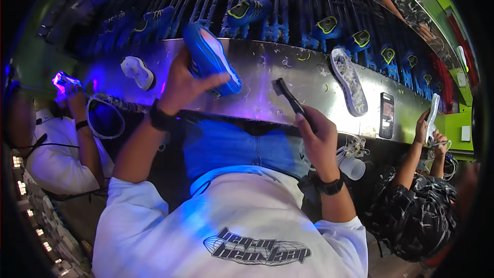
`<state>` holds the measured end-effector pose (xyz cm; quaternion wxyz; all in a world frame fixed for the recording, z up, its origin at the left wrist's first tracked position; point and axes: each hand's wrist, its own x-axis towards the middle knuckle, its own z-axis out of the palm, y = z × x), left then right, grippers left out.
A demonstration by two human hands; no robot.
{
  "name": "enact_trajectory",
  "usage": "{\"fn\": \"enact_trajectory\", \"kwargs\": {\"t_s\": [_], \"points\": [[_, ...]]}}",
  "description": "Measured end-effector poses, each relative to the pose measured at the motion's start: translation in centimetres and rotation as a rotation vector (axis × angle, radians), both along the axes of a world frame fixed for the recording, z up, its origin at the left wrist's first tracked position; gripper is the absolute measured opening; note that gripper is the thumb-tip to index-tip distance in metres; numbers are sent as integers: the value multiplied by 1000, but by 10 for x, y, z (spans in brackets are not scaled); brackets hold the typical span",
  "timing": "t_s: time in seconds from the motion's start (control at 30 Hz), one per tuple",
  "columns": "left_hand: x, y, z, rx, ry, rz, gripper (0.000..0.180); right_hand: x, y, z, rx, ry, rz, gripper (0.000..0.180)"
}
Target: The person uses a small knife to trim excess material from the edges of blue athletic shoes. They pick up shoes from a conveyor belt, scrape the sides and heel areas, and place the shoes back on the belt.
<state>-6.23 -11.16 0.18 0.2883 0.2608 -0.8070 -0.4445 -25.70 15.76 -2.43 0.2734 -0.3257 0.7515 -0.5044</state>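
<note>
My left hand (181, 83) is closed around a blue shoe upper (198, 46), held tilted above the metal ledge with its pale underside turned toward me. In my right hand (323, 133) is a small black-handled brush (291, 98), gripped at the handle. Its dark bristle head points up and to the left, apart from the shoe. A white shoe sole (350, 82) lies on the ledge right of the brush, and another white sole (138, 73) rests left of my left hand.
Beyond the metal ledge (257, 56), scattered with small scraps, runs a dark roller conveyor (288, 0) carrying several blue shoes (249, 11). A phone-like device (386, 116) lies at right, above a white cup (352, 168). Co-workers (62, 159) sit on both sides, the right one holding a sole (433, 116).
</note>
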Motion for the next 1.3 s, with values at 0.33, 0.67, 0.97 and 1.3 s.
{"fn": "enact_trajectory", "kwargs": {"t_s": [0.33,0.67,0.97,1.3], "points": [[62,63,-48,-489,-38,23,74,32,-39,-32,69,-453,74,26],[83,86,-74,-598,-95,64,60,60,-67,-61,91,-125,93,29],[82,88,-88,-619,-60,104,60,72,-60,-73,36,-292,131,28],[81,91,-85,-571,-80,133,58,82,-40,-51,27,-593,200,22]]}}
